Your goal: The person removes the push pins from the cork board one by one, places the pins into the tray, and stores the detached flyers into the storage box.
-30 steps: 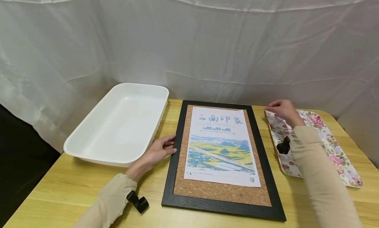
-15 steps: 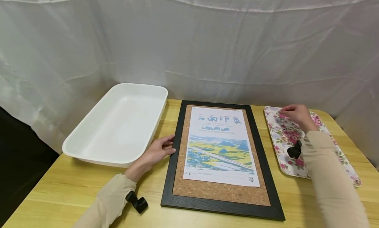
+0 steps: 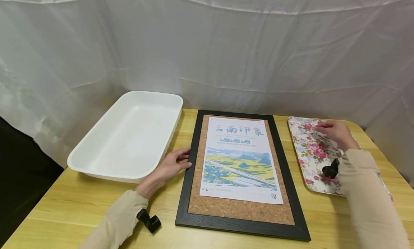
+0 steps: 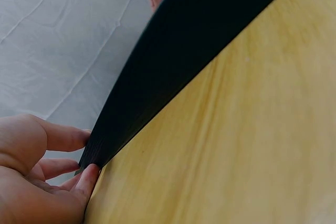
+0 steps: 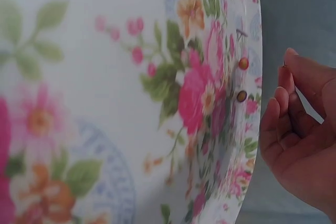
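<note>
My left hand (image 3: pixel 170 166) rests its fingertips against the left edge of a black-framed cork board (image 3: pixel 186 191), seen close up in the left wrist view as a dark strip. A printed landscape poster (image 3: pixel 240 162) lies on the cork, with small pins at its top corners. Over a floral tray (image 3: pixel 299 148), my right hand (image 3: pixel 336 133) holds thumb and index finger together. In the right wrist view, a tiny dark thumbtack (image 5: pixel 284 65) shows between those tips. Two more thumbtacks, one orange thumbtack (image 5: pixel 243 63) and one dark thumbtack (image 5: pixel 241 96), lie inside the tray near its edge.
A deep white tray (image 3: pixel 129 137) stands left of the board, close to my left forearm. Everything sits on a wooden table (image 3: pixel 64 206). A pale cloth (image 3: pixel 226 55) hangs behind the table. Each sleeve carries a black wrist mount (image 3: pixel 150 220).
My right hand has moved right and slightly nearer from the tray's far left corner, slowing over the tray. The left hand, board and poster stay in place.
</note>
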A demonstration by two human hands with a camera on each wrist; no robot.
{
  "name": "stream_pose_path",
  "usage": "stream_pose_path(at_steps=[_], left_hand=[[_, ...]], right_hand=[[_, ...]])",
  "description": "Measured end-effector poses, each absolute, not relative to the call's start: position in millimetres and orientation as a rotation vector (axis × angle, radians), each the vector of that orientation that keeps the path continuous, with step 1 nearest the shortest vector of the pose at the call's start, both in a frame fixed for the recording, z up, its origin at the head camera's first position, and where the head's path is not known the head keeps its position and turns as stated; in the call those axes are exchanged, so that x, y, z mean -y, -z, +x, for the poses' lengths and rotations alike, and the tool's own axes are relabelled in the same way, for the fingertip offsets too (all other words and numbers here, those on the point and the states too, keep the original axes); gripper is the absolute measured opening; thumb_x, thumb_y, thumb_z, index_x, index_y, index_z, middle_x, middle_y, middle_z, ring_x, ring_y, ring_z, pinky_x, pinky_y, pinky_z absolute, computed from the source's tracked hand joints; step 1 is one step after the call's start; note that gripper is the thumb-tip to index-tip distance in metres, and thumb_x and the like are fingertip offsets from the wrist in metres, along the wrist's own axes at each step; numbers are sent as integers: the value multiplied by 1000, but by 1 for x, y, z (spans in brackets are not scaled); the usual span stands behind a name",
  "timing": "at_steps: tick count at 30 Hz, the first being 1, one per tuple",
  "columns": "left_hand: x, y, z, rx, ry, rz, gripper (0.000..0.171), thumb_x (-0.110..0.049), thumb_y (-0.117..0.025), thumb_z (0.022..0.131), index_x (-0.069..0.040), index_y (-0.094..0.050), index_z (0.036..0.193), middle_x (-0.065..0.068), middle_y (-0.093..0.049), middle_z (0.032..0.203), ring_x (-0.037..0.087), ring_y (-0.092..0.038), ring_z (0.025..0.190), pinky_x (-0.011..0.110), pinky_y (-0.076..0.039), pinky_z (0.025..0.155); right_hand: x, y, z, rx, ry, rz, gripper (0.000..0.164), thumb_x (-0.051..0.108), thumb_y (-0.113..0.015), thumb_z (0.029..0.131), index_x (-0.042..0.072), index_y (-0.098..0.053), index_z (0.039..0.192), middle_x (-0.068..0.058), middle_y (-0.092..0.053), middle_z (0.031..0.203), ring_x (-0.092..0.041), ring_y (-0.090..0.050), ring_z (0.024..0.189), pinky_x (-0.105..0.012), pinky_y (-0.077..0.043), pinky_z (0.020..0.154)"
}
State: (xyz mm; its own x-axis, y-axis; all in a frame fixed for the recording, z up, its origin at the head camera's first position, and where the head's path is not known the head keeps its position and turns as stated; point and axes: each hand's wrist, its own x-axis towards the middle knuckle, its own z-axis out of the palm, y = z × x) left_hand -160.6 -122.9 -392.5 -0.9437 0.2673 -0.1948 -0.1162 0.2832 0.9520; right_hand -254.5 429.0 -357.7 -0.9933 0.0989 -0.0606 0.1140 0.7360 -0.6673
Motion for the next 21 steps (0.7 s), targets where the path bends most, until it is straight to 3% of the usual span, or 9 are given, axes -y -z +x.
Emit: stream_pose_path(at_steps=[3, 8, 10, 15, 21], left_hand=[[123, 392, -161, -2240, -1704, 136, 60, 1, -59, 94, 0, -34, 149, 25, -46, 137, 37, -47, 125, 42, -45, 100], [124, 392, -160, -2242, -1695, 139, 60, 0, -59, 94, 0, -35, 149, 24, -45, 138, 37, -46, 126, 41, -45, 101], [124, 392, -160, -2246, -1691, 141, 60, -1, -59, 94, -1, -35, 149, 24, -45, 138, 37, -46, 126, 41, -45, 100], [124, 392, -161, -2249, -1693, 141, 60, -1, -59, 94, -1, -35, 149, 24, -45, 138, 37, -47, 126, 41, -45, 100], [124, 391, -160, -2245, -1686, 142, 60, -2, -59, 95, -1, -34, 149, 23, -45, 139, 37, -46, 126, 41, -45, 100]], right_hand=[[-427, 354, -247, -2914, 1069, 176, 53, 33, -55, 99, -15, -55, 121, -28, -57, 112, -20, -56, 87, -31, -51, 67], [-434, 356, -240, -2909, 1027, 195, 50, 30, -52, 100, -16, -55, 121, -29, -58, 110, -9, -55, 79, -27, -51, 62], [-438, 358, -239, -2899, 1050, 208, 50, 29, -54, 99, -17, -55, 121, -22, -62, 103, -6, -54, 77, -26, -51, 62], [-448, 365, -240, -2821, 1214, 296, 47, 27, -61, 96, -15, -59, 117, 10, -61, 83, 0, -54, 71, -22, -51, 59], [-453, 374, -241, -2717, 1398, 357, 12, 21, -63, 94, 11, -71, 95, 16, -61, 76, -2, -58, 70, -23, -52, 58]])
